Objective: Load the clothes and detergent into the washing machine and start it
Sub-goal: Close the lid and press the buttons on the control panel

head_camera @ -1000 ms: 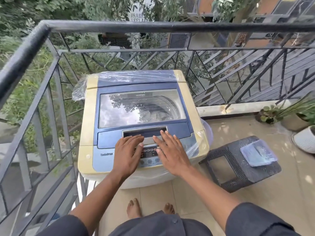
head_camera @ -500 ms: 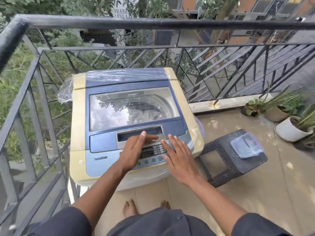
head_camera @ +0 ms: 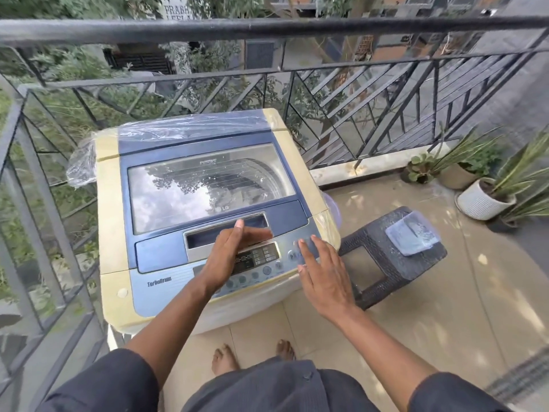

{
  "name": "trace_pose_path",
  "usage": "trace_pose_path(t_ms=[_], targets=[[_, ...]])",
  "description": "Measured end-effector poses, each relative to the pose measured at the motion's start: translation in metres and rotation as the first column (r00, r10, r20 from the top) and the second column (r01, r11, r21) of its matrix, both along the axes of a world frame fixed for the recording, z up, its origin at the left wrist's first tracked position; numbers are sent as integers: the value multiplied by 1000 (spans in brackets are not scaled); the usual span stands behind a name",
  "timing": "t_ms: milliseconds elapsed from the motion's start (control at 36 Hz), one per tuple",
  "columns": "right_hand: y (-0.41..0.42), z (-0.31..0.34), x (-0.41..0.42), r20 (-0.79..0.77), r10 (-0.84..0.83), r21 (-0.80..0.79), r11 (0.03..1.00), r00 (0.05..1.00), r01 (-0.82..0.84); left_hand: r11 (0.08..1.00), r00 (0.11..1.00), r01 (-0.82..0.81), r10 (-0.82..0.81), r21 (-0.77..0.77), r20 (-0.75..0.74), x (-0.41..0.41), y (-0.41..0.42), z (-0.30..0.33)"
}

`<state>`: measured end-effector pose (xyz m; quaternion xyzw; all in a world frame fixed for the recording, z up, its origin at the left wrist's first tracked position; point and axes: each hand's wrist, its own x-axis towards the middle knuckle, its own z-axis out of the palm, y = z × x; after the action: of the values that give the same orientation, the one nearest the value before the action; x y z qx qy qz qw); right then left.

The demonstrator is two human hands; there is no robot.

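A cream and blue top-loading washing machine (head_camera: pixel 110 221) stands on a balcony, its glass lid (head_camera: pixel 208 188) down and clear plastic film over its back. My left hand (head_camera: pixel 234 251) reaches into the recessed lid handle (head_camera: pixel 202 237), thumb up and fingers inside the slot. My right hand (head_camera: pixel 320 272) hovers with straight, spread fingers over the right end of the button panel (head_camera: pixel 261 260). No clothes or detergent pack can be made out for certain.
A black metal railing (head_camera: pixel 267 28) runs behind and to the left of the machine. A dark plastic stool (head_camera: pixel 383 263) stands to the right with a clear blue lidded container (head_camera: pixel 413 233) on it. Potted plants (head_camera: pixel 487 194) line the far right.
My left hand went from lying flat on the panel to reaching into the lid handle slot. My right hand slid right along the panel. The camera shifted left.
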<state>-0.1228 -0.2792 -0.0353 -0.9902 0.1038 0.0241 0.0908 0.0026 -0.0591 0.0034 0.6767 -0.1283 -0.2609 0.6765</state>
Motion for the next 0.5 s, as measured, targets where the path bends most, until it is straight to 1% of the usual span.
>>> trace_pose_path(t_ms=[139,306,500], targets=[[4,2,0,-6,10,-34,999,1000,-11,999,998,-37,36,-27,-46,-1,-1,-2],[6,6,2,3,2,-29,1000,1000,-2,999,998,-44,44,-4,-45,-1,-3,-2],[6,8,5,17,7,-32,999,1000,-6,997,995,-70,68,-19,-73,1,-4,-3]])
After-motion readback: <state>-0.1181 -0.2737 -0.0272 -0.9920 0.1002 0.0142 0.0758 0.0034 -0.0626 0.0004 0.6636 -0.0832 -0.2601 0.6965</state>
